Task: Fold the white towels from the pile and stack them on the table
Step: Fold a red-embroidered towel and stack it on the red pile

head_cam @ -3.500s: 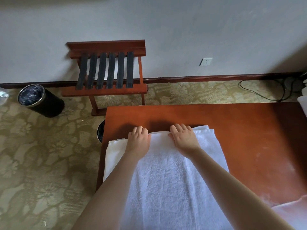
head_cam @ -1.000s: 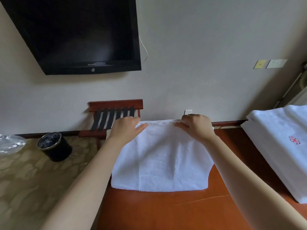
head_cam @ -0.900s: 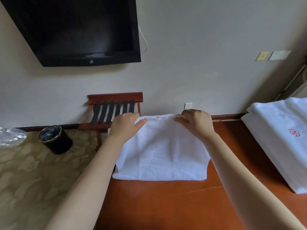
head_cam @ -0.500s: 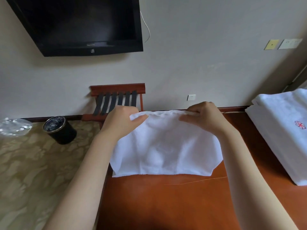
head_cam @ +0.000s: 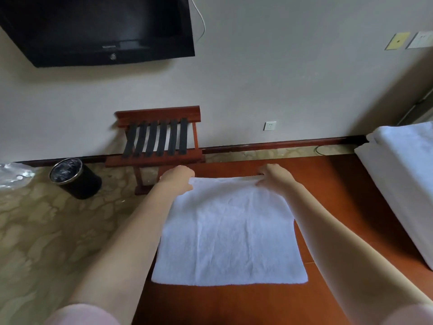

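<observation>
While both hands reach to the far edge of the folded white towel [head_cam: 229,231], we see it lying flat on the reddish-brown wooden table [head_cam: 234,306], near the table's left side, a rough square with its near edge straight and well short of the camera. The left hand [head_cam: 178,177] sits at the towel's far left corner; its fingers [head_cam: 186,170] are curled over the edge and its thumb lies on top of the cloth, so it pinches that corner. The right hand [head_cam: 274,175] sits at the far right corner, its fingers [head_cam: 263,169] bent down behind the edge and closed on the cloth in the same way. Both forearms run along the towel's two sides, the left one partly beyond the table's edge.

On the right end of the table, well apart from the towel, we see a thick pile of white towels [head_cam: 403,174], cut off by the picture's border.

Beyond the table stands a wooden luggage rack [head_cam: 159,139] with dark straps, set against the pale wall. Left of it, on the patterned carpet [head_cam: 46,231], is a black bin [head_cam: 75,178] with a shiny rim, and a crumpled clear plastic bag [head_cam: 14,174] lies at the far left. A dark television [head_cam: 98,26] hangs on the wall above, and a white socket [head_cam: 269,125] sits low on the wall.
</observation>
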`<move>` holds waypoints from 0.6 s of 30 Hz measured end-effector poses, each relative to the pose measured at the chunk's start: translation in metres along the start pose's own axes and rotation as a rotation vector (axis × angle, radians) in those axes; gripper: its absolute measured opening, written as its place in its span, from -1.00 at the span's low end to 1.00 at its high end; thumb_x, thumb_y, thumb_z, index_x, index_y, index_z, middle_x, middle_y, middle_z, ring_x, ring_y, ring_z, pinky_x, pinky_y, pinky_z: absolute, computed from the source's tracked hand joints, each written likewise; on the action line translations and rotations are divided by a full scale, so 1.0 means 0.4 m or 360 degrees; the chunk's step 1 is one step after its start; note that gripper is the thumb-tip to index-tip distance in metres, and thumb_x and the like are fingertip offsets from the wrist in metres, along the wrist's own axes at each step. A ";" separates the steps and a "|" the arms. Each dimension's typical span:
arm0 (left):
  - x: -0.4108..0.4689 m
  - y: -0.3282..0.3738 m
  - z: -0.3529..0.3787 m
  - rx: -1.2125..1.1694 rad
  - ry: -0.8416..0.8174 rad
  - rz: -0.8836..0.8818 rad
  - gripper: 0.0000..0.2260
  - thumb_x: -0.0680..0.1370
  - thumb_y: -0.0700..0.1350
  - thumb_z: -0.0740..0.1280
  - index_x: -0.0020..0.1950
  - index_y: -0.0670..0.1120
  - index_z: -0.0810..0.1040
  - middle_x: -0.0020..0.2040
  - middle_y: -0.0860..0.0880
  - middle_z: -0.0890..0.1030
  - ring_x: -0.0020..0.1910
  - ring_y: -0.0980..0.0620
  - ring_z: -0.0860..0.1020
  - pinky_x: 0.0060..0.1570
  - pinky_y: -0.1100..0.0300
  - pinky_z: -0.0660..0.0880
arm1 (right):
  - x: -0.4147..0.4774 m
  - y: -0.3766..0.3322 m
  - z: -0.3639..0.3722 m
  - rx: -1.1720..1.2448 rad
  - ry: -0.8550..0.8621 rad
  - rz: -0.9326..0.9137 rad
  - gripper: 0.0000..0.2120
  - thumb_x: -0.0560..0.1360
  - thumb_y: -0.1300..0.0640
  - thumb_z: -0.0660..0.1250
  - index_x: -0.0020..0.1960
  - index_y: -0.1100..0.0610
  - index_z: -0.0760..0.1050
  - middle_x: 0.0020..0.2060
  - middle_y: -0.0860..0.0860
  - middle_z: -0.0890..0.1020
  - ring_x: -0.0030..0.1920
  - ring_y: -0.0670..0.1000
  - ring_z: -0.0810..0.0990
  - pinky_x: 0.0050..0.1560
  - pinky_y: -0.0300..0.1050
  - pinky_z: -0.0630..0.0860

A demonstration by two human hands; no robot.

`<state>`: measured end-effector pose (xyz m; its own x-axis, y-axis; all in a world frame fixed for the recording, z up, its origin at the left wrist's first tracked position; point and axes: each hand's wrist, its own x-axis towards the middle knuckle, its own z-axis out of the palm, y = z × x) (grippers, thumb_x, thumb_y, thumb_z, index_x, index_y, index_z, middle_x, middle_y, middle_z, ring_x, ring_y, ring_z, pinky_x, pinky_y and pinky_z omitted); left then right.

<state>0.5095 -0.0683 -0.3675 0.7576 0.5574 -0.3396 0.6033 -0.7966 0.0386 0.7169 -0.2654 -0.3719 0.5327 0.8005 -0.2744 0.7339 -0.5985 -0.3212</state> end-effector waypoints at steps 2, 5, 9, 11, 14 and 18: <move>0.055 -0.015 0.029 0.0187 0.0001 -0.0052 -0.94 0.53 -0.15 0.28 -0.06 -0.06 0.54 -0.01 -0.06 0.54 -0.10 -0.08 0.52 -0.23 0.13 0.41 | 0.045 0.030 0.032 -0.0149 0.0000 0.0071 -0.95 0.49 0.16 0.33 -0.07 0.14 0.52 -0.05 0.04 0.51 0.04 0.17 0.49 0.21 0.17 0.36; 0.139 -0.031 0.060 0.0606 0.0056 -0.0128 -0.85 0.56 -0.11 0.27 0.06 -0.02 0.60 0.06 -0.02 0.58 0.12 -0.05 0.48 -0.04 0.09 0.40 | 0.106 0.063 0.051 -0.0517 0.0151 -0.0032 -0.86 0.53 0.06 0.31 0.02 0.07 0.58 0.02 0.01 0.56 0.17 0.11 0.42 0.12 -0.01 0.32; 0.230 -0.048 0.062 0.0809 0.0118 -0.0216 -0.84 0.55 0.01 0.32 0.05 0.01 0.62 0.04 0.04 0.60 0.22 0.01 0.38 0.09 0.10 0.29 | 0.179 0.071 0.034 -0.0763 0.0270 -0.0058 -0.79 0.55 -0.05 0.29 -0.06 0.05 0.62 -0.09 -0.02 0.65 0.08 0.05 0.44 0.00 -0.08 0.38; 0.263 -0.045 0.048 0.0792 0.0094 -0.0273 -0.87 0.53 -0.02 0.33 0.03 0.01 0.61 -0.02 0.04 0.60 0.17 0.00 0.43 0.07 0.10 0.29 | 0.212 0.065 0.024 -0.0777 0.0279 -0.0009 -0.77 0.57 -0.04 0.27 -0.04 0.09 0.61 -0.13 0.00 0.65 0.00 0.06 0.50 -0.13 -0.11 0.42; 0.286 -0.033 0.030 0.0691 0.0028 -0.0399 -0.91 0.48 -0.18 0.34 -0.07 -0.02 0.59 -0.33 0.01 0.44 -0.24 -0.01 0.46 -0.15 0.13 0.30 | 0.245 0.050 0.030 -0.0660 0.0194 0.0185 -0.82 0.61 0.16 0.21 0.04 0.17 0.58 -0.10 0.11 0.64 0.04 0.20 0.58 -0.12 -0.07 0.50; 0.280 -0.032 0.056 0.0516 -0.0017 -0.0519 -0.82 0.43 -0.33 0.32 -0.10 -0.07 0.59 -0.33 -0.01 0.41 -0.29 -0.03 0.48 -0.40 0.19 0.38 | 0.239 0.039 0.077 -0.0447 0.0022 0.0355 -0.76 0.56 0.41 0.09 0.09 0.25 0.47 0.28 0.43 0.41 0.42 0.44 0.19 0.11 0.12 0.53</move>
<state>0.5813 -0.0010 -0.4270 0.5373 0.7901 -0.2950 0.6996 -0.6129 -0.3673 0.7662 -0.1991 -0.4312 0.6973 0.6525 -0.2968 0.6849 -0.7286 0.0074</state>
